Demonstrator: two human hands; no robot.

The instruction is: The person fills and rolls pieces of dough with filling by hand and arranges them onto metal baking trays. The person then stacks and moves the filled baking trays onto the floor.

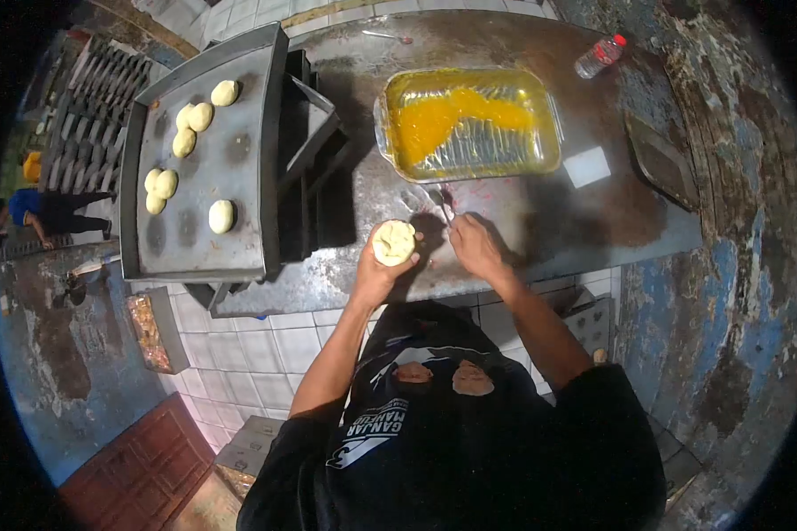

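My left hand (376, 281) is closed around a round of pale dough (393, 242), cupping it from below with its wrinkled, dented face turned up. To its right, my right hand (476, 250) pinches the handle of a metal spoon (437, 195), whose bowl points away from me over the table. Beyond the spoon is a glass baking dish (551, 168) with orange-yellow filling (456, 113) spread unevenly across its ribbed bottom. On my left, a metal baking tray (205, 258) carries several dough balls (221, 217), some touching one another.
The baking tray sits raised on stacked trays (308, 133). A red-capped plastic bottle (600, 57), a white paper square (586, 166) and a dark flat tray (660, 159) lie to the right on the metal table (363, 80). A person in blue (28, 211) is at the far left.
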